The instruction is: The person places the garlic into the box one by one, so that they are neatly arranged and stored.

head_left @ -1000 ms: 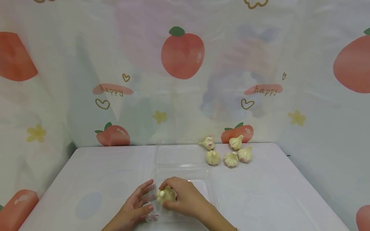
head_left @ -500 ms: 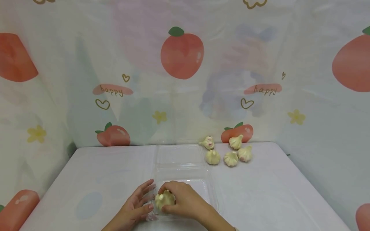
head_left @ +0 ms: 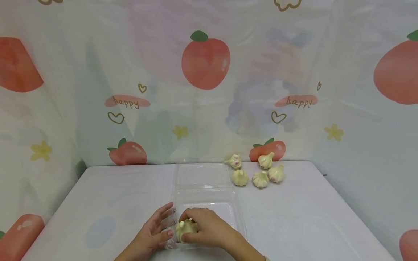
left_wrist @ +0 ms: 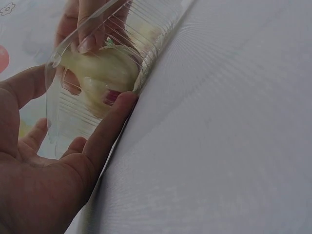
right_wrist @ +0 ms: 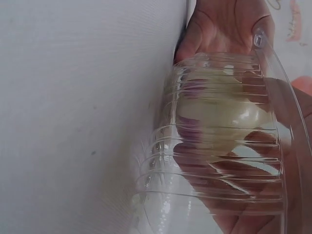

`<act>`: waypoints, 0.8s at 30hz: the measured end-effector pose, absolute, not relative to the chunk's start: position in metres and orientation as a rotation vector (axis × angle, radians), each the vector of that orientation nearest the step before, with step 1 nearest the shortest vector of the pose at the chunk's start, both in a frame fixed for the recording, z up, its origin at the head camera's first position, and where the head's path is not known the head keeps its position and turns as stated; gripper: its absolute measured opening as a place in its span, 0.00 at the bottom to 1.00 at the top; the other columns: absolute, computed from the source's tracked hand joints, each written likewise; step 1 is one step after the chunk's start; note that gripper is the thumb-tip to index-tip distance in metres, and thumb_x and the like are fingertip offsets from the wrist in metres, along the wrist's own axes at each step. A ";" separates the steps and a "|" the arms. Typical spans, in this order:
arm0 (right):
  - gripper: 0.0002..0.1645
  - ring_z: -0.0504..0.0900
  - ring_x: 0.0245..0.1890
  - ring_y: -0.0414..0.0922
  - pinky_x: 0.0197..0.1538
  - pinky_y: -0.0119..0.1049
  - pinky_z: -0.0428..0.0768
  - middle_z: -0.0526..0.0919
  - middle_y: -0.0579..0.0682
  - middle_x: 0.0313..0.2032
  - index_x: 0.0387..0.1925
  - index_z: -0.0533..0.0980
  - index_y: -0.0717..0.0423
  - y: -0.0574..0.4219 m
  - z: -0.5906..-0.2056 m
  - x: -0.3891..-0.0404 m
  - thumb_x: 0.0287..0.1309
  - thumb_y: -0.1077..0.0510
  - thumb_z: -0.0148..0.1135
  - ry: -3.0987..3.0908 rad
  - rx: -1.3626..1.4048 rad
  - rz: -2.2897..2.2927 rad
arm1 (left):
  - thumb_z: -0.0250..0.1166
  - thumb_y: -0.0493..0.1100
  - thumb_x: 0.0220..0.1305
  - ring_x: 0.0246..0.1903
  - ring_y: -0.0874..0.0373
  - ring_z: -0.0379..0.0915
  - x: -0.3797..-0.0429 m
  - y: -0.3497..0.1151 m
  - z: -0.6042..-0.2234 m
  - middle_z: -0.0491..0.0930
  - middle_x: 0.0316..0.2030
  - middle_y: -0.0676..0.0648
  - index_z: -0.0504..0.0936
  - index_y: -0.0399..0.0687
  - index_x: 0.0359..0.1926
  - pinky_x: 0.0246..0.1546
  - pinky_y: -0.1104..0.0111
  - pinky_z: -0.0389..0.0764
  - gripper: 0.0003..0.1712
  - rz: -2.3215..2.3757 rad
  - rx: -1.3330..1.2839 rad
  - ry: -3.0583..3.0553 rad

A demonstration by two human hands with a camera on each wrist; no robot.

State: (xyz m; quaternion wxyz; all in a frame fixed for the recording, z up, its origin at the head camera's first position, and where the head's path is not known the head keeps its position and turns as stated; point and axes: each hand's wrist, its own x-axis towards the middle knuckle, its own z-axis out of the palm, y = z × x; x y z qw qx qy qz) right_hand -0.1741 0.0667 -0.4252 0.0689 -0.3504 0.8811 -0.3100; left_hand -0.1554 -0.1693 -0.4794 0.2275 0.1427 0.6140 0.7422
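Observation:
My right hand [head_left: 210, 226] grips a pale garlic bulb [head_left: 184, 232] inside the near left corner of a clear plastic clamshell box [head_left: 225, 210]. Fingers and thumb curve round the bulb, its stem pointing up. Through the ribbed wall in the right wrist view, the garlic bulb [right_wrist: 219, 112] shows purple patches low down, close to the box floor. My left hand [head_left: 150, 232] rests against the outside of the box's left wall, fingers fairly straight and spread. In the left wrist view, a finger of the left hand [left_wrist: 53, 180] touches the wall's lower edge.
The box's clear lid [head_left: 202, 175] lies folded back towards the rear wall. Several more garlic bulbs [head_left: 260, 179] sit at the back right of the white table [head_left: 294, 217]. A fruit-print sheet [head_left: 209, 116] hangs behind and at both sides.
My right hand has moved the garlic bulb slightly down and nearer within the box corner. The left hand stays in place, and the other bulbs have not moved.

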 end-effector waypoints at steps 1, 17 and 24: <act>0.20 0.76 0.38 0.28 0.38 0.26 0.74 0.81 0.31 0.40 0.46 0.78 0.39 0.067 -0.426 -0.174 0.53 0.44 0.73 2.650 -1.058 -0.930 | 0.55 0.38 0.75 0.72 0.39 0.49 -0.156 -0.169 -0.480 0.36 0.77 0.35 0.42 0.53 0.79 0.53 0.50 0.78 0.42 2.045 0.391 1.693; 0.23 0.79 0.45 0.30 0.45 0.29 0.78 0.83 0.34 0.48 0.52 0.78 0.42 0.070 -0.428 -0.177 0.57 0.41 0.70 2.617 -1.074 -0.902 | 0.54 0.38 0.76 0.73 0.31 0.43 -0.156 -0.169 -0.481 0.35 0.77 0.33 0.41 0.53 0.79 0.53 0.47 0.78 0.41 2.043 0.395 1.692; 0.23 0.80 0.45 0.31 0.45 0.29 0.78 0.83 0.35 0.49 0.53 0.78 0.43 0.070 -0.427 -0.177 0.58 0.42 0.70 2.631 -1.093 -0.898 | 0.53 0.39 0.76 0.73 0.30 0.42 -0.155 -0.170 -0.480 0.35 0.77 0.34 0.40 0.53 0.79 0.54 0.48 0.77 0.41 2.032 0.410 1.697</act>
